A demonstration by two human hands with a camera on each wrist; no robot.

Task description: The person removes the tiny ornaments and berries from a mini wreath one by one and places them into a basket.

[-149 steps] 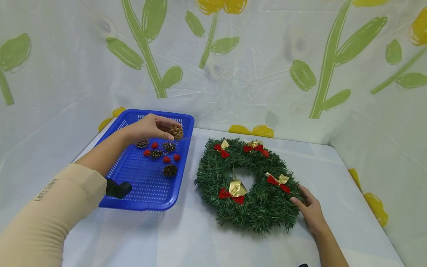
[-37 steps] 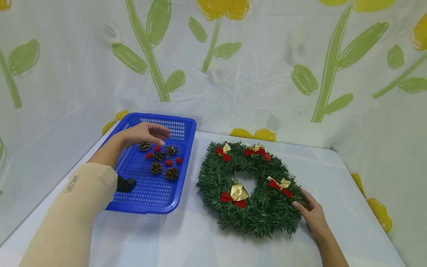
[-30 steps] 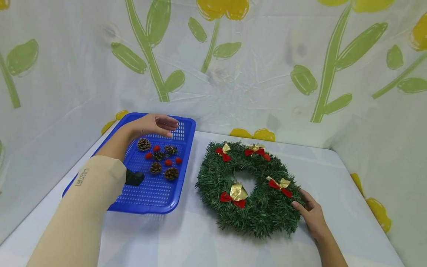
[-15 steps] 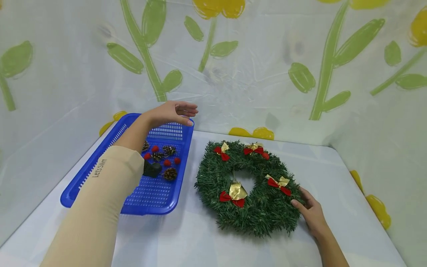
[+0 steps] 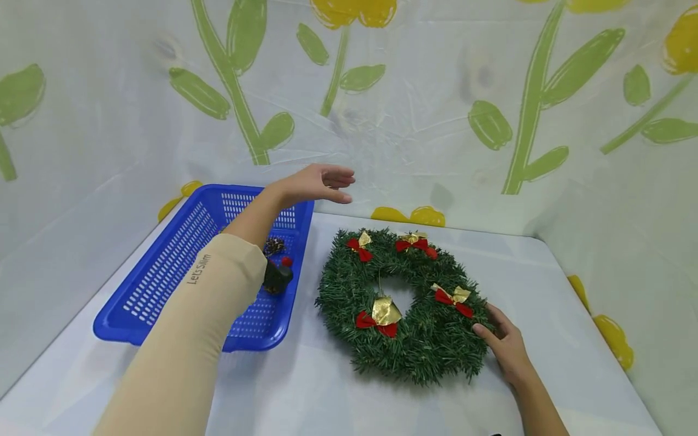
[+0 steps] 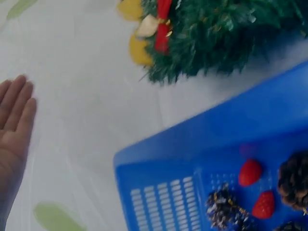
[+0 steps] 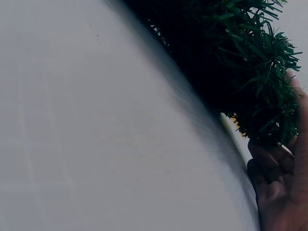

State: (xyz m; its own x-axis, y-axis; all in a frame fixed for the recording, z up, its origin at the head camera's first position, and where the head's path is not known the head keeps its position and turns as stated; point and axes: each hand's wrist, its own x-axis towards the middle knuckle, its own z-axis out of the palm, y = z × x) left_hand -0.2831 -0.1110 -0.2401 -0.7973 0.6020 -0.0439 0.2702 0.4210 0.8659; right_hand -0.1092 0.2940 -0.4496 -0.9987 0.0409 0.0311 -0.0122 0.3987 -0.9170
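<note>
My left hand, in a beige sleeve, hovers past the basket's far right corner, behind the wreath. Its fingers are extended and the palm is bare in the left wrist view. A green artificial wreath lies on the table, dressed with several red and gold bows and a red berry. At the wreath's right edge my right hand grips it, thumb on top. From the right wrist, curled fingers show under the greenery.
Left of the wreath stands a blue slotted basket. Inside are pine cones and red strawberry-like berries, partly hidden by my left forearm in the head view. A flower-printed white sheet hangs around the table.
Five seconds ago my left hand held a pine cone above the basket; it was let go into the basket. Since then that hand has moved right, beyond the rim. My right hand keeps its place.
</note>
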